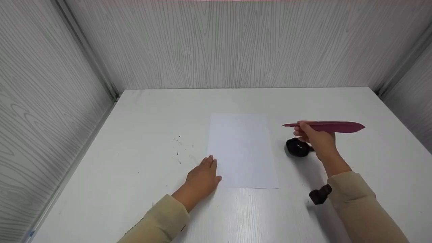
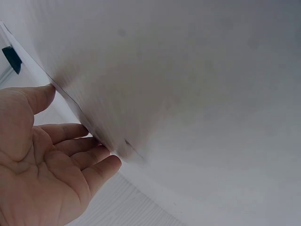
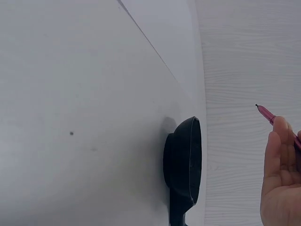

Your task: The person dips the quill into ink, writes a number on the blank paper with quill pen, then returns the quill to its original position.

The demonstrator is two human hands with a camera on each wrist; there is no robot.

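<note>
A white sheet of paper (image 1: 241, 152) lies flat on the table. Against its lower left edge rests my left hand (image 1: 201, 179), fingers extended; the left wrist view shows the fingertips (image 2: 110, 162) touching the paper's edge. My right hand (image 1: 319, 140) pinches a dark pink feather-shaped pen (image 1: 341, 127) between thumb and fingers, above the table to the right of the sheet. The pen is held nearly level, its tip pointing left toward the paper. In the right wrist view the pen's tip (image 3: 265, 113) touches nothing.
Just below the right hand sits a small black round dish with a short handle (image 1: 297, 147). A black wrist camera (image 1: 320, 194) hangs by the right sleeve. Dark specks mark the white table (image 1: 152, 135) left of the paper. Grey wood-grain panels (image 1: 216, 44) enclose the back and sides.
</note>
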